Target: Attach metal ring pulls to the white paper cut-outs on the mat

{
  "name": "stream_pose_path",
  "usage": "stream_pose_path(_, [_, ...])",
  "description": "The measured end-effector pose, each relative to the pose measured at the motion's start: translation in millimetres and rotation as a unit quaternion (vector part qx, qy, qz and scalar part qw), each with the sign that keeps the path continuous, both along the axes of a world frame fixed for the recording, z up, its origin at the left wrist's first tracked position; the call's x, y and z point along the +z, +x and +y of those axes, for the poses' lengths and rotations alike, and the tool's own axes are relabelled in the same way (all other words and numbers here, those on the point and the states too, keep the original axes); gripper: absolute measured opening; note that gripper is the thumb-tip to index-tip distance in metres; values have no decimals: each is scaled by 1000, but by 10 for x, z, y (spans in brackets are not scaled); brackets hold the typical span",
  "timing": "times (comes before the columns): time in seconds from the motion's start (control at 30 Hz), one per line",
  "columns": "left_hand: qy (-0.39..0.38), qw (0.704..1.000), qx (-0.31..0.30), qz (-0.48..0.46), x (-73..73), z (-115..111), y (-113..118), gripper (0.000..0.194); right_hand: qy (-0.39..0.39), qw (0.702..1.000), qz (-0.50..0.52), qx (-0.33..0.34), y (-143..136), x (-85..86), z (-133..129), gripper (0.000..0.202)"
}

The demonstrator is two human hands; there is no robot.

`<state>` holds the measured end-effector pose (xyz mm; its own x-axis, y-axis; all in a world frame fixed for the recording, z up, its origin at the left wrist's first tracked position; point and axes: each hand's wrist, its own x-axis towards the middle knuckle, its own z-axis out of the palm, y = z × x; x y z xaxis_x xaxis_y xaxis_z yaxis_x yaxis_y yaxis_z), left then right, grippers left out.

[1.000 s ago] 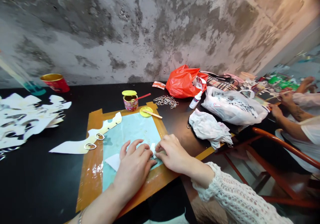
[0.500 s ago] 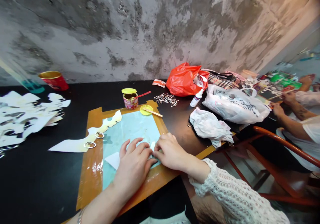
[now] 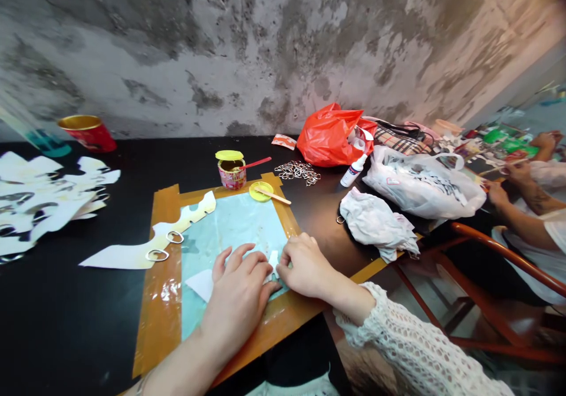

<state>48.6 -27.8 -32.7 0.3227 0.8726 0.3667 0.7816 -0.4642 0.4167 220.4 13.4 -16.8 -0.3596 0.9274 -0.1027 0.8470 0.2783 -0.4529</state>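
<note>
Two hands work here: your left hand (image 3: 236, 293) lies flat on the paper piece (image 3: 201, 284), your right hand (image 3: 305, 264) pinches its fold (image 3: 273, 261); wet glue could let it slip.

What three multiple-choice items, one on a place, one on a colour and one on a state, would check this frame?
1. Where does the pile of metal rings lie?
A. on the black table, left of the orange bag
B. inside the red cup
C. on the chair

2. What colour is the lid on the small jar?
A. blue
B. yellow
C. black

3. How are the two hands placed?
A. raised in the air
B. one on the white bag
C. both pressed on a white paper piece on the blue mat

Answers:
1 A, the rings sit on bare tabletop beside the bag.
2 B, the lid is plainly yellow.
3 C, the left hand and right hand meet over the paper.
</note>
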Motion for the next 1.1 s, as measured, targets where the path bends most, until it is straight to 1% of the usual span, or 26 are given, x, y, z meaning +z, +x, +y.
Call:
stream_pose_path(0.27, [9, 1000, 3, -1, 3, -9, 10, 7, 32, 995, 79, -44, -11, -94, -88, 13])
stream_pose_path(0.33, [10, 1000, 6, -5, 3, -11, 12, 7, 37, 992, 104, -68, -10, -122, -123, 11])
stream_pose_path(0.47, [5, 1000, 6, -6, 1, -15, 8, 6, 28, 978, 157, -135, -20, -159, -155, 29])
stream_pose_path(0.7, [12, 1000, 4, 7, 14, -18, 13, 4, 37, 973, 190, -126, -51, -166, -151, 22])
stream_pose_path(0.87, [47, 998, 3, 35, 14, -22, 3, 10, 44, 971, 199, -125, -52, -204, -173, 22])
stream_pose_path(1.03, [85, 992, -6, 97, 41, -43, 7, 19, 57, 970, 205, -116, -56, -213, -164, 27])
stream_pose_path(1.1, [97, 988, -7, 119, 50, -53, 15, 21, 49, 966, 224, -118, -30, -212, -145, 27])
